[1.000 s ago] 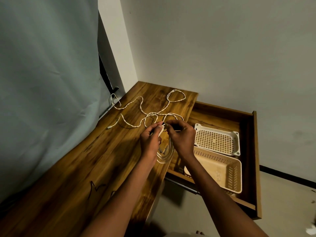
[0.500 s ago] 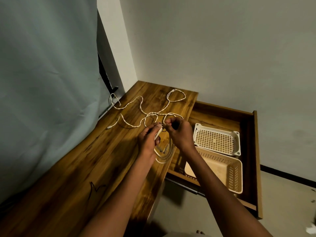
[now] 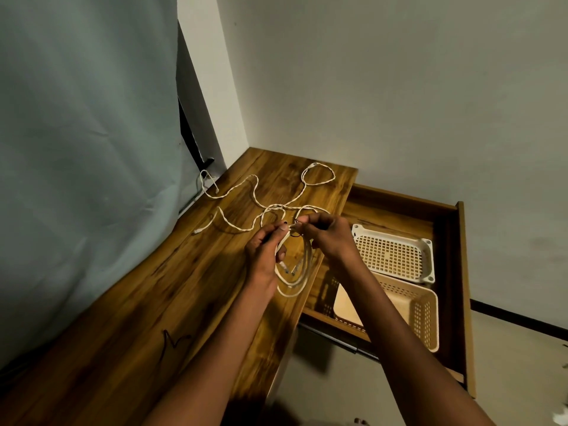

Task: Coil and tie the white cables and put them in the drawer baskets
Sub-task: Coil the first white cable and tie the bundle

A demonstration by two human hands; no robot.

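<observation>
Start at the left: a loose braided cable (image 3: 246,207) sprawls across the far end of the tabletop (image 3: 129,318), one plug end near the left edge, a loop near the far right corner; it is uncoiled and untied. Treat it as light, limp and prone to snagging on itself; gather it from a plug end and feed loops into one palm. Nearer you, just inside the right edge of the tabletop, your left hand (image 3: 266,253) pinches the top of the coil (image 3: 295,272), which hangs in several smooth loops with two plug ends dangling inside it. Your right hand (image 3: 327,236) pinches a thin dark tie (image 3: 294,230) at the same point; how far the tie is wound cannot be made out. The coil is light and springy, and will likely open if the pinch slackens, so hold all strands together at the crossing, not by a single loop or a plug. To the right, in the open drawer (image 3: 461,272), sit the far basket (image 3: 396,253) and the near basket (image 3: 424,315), touching; no cable shows in either.
</observation>
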